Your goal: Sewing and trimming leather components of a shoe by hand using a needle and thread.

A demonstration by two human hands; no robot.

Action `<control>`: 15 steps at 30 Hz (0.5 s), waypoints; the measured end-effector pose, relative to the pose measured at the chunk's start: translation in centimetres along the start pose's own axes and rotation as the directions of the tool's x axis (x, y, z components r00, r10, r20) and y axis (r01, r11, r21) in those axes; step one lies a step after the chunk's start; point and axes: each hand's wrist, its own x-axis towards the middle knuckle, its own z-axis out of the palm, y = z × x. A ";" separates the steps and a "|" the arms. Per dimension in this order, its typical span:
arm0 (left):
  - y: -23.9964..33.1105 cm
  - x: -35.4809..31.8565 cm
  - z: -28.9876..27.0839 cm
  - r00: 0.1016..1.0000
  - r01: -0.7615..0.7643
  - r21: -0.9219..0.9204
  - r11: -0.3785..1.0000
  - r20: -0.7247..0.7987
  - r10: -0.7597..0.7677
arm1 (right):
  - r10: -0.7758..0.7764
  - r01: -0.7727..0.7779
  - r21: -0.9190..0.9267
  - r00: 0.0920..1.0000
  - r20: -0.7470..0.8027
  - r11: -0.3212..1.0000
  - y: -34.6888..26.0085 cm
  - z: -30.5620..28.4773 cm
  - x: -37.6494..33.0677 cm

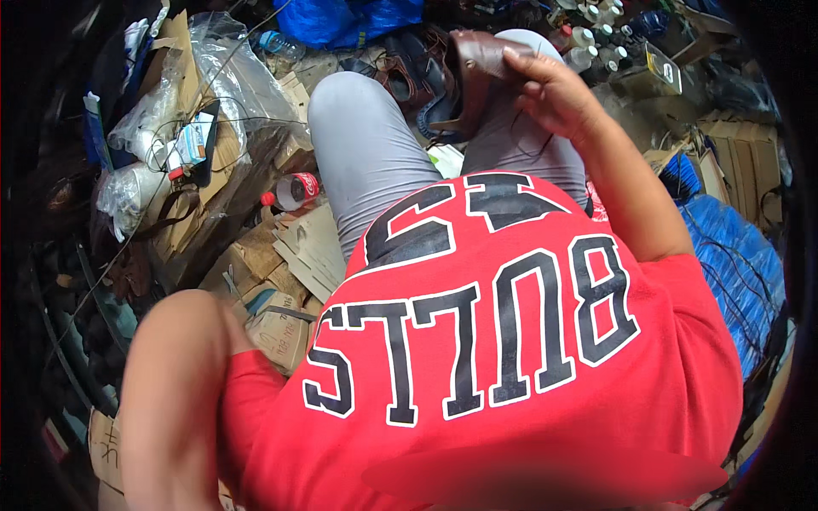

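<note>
My right hand (555, 92) is closed on a brown leather piece (477, 72), thumb on top and fingers curled at its edge. The piece curves down between my knees, over my right thigh. I cannot tell whether it is part of a shoe or a bag. A thin dark cord (537, 146) hangs below the hand. Darker brown leather items (400, 77), perhaps footwear, lie just beyond my knees. My left arm (175, 383) is bent sharply at the lower left and slightly blurred; its hand is outside the picture.
Clear plastic bags (234, 77), cardboard (247, 255) and a red-capped plastic bottle (296, 191) lie to the left. Several small bottles (588, 51) stand at the far right. A blue plastic bag (345, 21) is at the back; blue sheeting (733, 264) lies on the right.
</note>
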 end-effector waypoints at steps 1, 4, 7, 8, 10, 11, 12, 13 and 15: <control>1.1 -2.8 -2.3 1.000 0.003 -0.022 1.000 -0.004 -0.003 | -0.062 0.061 0.011 0.996 0.069 0.998 -0.4 -1.3 0.2; 1.4 -3.9 -5.5 1.000 0.015 -0.053 0.998 0.004 -0.015 | -0.076 0.077 -0.005 0.990 0.122 0.997 -2.8 -1.7 0.1; -1.8 -2.4 -7.8 1.000 0.001 -0.122 0.992 0.026 0.002 | -0.132 0.153 0.058 0.953 -0.274 0.986 -1.2 -4.5 0.8; -1.6 -1.7 -6.7 1.000 0.003 -0.132 0.991 0.013 -0.002 | -0.088 0.093 0.168 0.995 -0.036 0.981 -0.4 -7.1 2.4; -3.4 -0.5 -7.2 1.000 -0.007 -0.172 0.985 0.022 0.011 | -0.075 0.026 0.270 0.982 0.172 0.962 0.0 -9.2 2.8; -2.8 -0.2 -6.0 1.000 0.001 -0.179 0.984 0.003 -0.001 | -0.078 0.010 0.295 0.972 0.222 0.955 -0.1 -8.4 2.9; -2.6 -0.1 -4.6 1.000 0.009 -0.186 0.983 -0.018 -0.013 | -0.082 -0.009 0.318 0.959 0.272 0.948 -0.2 -7.7 2.9; -2.7 0.7 -3.4 0.999 0.010 -0.193 0.981 -0.031 -0.017 | -0.083 -0.010 0.315 0.956 0.280 0.949 -0.3 -7.5 2.8; -1.6 -1.5 -6.9 0.999 0.020 -0.208 0.978 -0.034 -0.027 | -0.162 0.097 0.257 0.956 0.243 0.962 -0.2 -8.1 2.3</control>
